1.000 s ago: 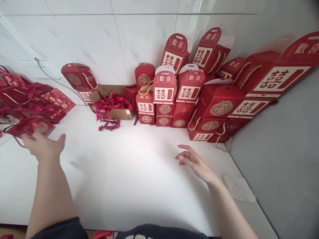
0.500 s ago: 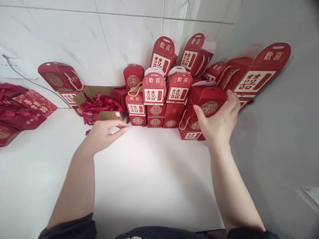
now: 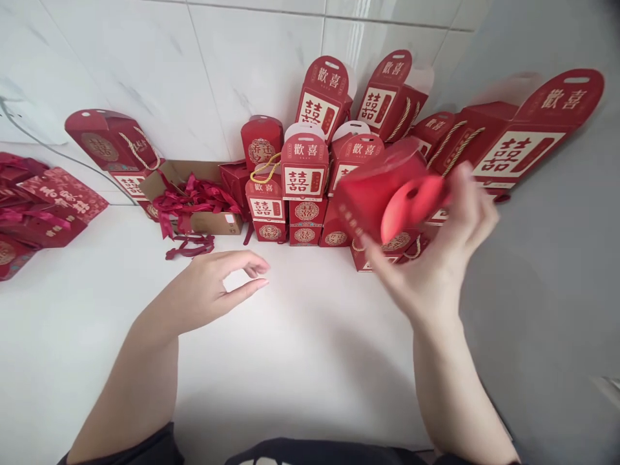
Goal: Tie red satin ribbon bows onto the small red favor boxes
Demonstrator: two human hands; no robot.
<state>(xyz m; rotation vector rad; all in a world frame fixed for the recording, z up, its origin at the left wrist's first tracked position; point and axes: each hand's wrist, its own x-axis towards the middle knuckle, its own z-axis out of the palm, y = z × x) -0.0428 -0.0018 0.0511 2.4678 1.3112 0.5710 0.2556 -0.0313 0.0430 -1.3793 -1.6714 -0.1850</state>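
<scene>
Gripped between the thumb and fingers of my right hand (image 3: 436, 258) is a red gift box (image 3: 368, 187), tilted and a little blurred, lifted in front of the stacks at the right. Its bright red rounded flap faces me. My left hand (image 3: 232, 284) is over the white tabletop with nothing in it, its thumb and fingertips apart. Ahead of that hand stands a stack of red gift boxes (image 3: 305, 181) with white double-happiness labels. Close by, a cardboard box (image 3: 223, 224) holds a tangle of dark red ribbons (image 3: 198, 197).
Behind the table (image 3: 290, 349) rises a white tiled wall (image 3: 256, 71). More red boxes stand at the back right, one large box (image 3: 518, 142) against the grey side wall. At the left lie several ribboned red boxes (image 3: 53, 216). A loose ribbon (image 3: 191, 247) lies before the cardboard box.
My right hand has taken a red gift box off the right-hand stack, lifting and tilting it. My left hand has shifted slightly right and nearer to me, its fingers parting.
</scene>
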